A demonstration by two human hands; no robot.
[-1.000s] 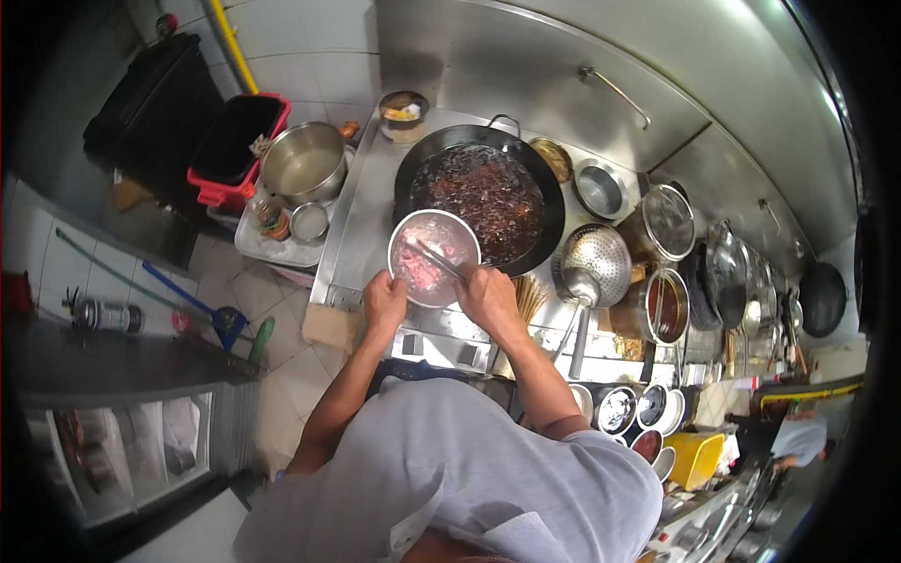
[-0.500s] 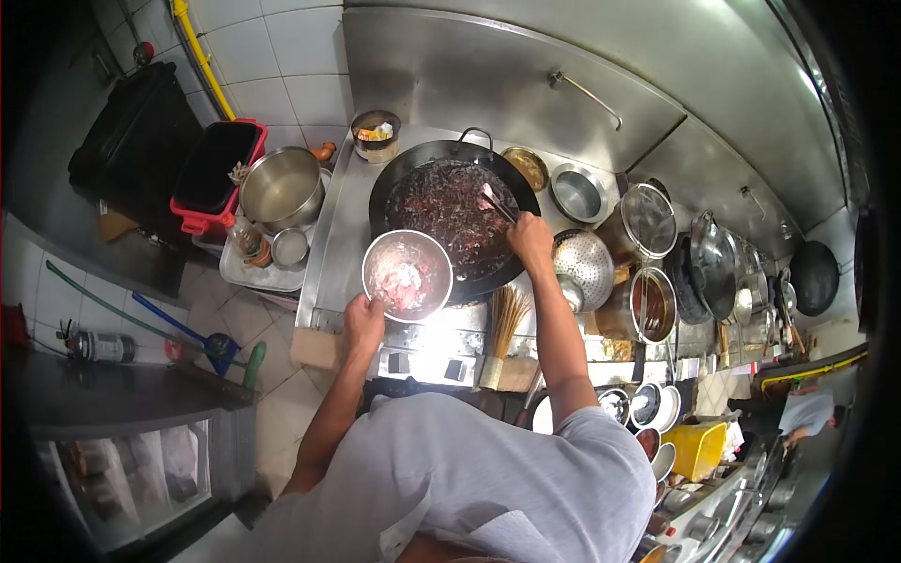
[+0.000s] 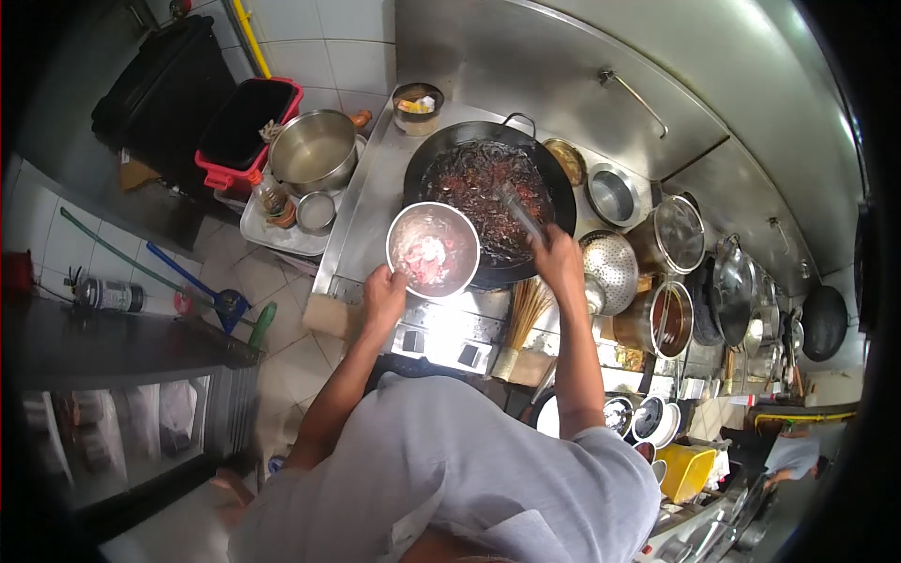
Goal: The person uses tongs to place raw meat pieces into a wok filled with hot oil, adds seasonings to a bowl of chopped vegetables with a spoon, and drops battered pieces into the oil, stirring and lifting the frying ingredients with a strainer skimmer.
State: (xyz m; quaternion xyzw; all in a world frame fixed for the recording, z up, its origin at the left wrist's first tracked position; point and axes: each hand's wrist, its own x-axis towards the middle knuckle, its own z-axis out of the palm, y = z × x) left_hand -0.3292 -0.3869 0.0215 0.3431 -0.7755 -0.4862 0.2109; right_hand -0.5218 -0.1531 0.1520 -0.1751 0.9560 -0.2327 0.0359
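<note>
My left hand [image 3: 384, 295] grips the near-left rim of a metal bowl [image 3: 433, 251] that holds pink, whitish-coated pieces of meat. The bowl hangs over the near-left edge of a large black wok [image 3: 557, 185]. Dark, bubbling oil with reddish-brown bits [image 3: 483, 183] fills the wok. My right hand [image 3: 557, 256] is closed around metal tongs [image 3: 524, 214], at the wok's near-right side. The tongs point up and left over the oil, and their tips are blurred; I cannot tell whether they hold anything.
Right of the wok are a perforated strainer [image 3: 608, 271], a round metal pan [image 3: 612, 195] and pots [image 3: 664, 320]. A bamboo brush [image 3: 526, 319] lies nearer. Left are a large pot [image 3: 313, 150] and a red-rimmed bin [image 3: 246, 131]. Another person [image 3: 793, 455] stands far right.
The tongs went from the bowl to over the wok, where they held a pale piece half a second ago; that piece no longer shows between them. The bowl stays in my left hand. The view has shifted.
</note>
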